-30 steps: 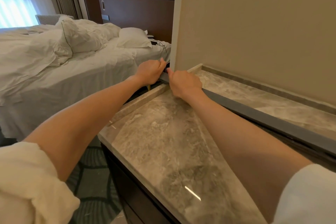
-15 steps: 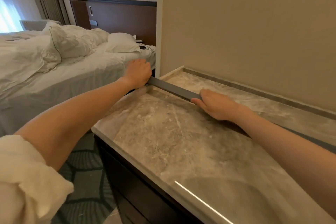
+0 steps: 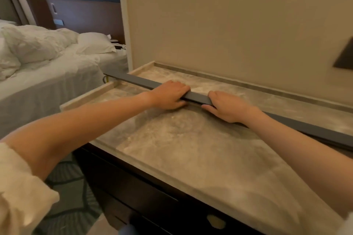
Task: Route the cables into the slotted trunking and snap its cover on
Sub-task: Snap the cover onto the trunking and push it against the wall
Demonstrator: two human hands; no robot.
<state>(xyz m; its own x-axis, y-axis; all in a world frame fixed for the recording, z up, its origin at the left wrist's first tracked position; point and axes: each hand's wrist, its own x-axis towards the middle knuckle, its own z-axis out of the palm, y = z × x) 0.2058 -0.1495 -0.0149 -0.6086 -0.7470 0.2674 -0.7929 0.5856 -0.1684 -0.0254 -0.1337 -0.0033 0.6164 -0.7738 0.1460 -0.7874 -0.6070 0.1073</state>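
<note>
The setting was a hotel bedroom with a beige wall behind a marble-topped table over dark drawers. An unmade bed with white linen and a pillow stood to the left of the table, against a dark wooden headboard.

A long grey trunking lay across the tabletop, running from the left edge, where its end overhung toward the bed, to the right margin of the view. Its grey cover faced upward. A loop of cable was visible beneath the overhanging left end; the picture was too blurred to make out any more of it.

Both hands were on the trunking, near its middle and close together. The left hand rested on top with the fingers bent over the far edge and the thumb at the near side, its grip closed round the trunking. The right hand held likewise, fingers curled over the top and the thumb stretched along the near face at table level. Rolled white sleeves showed at the lower margins.
</note>
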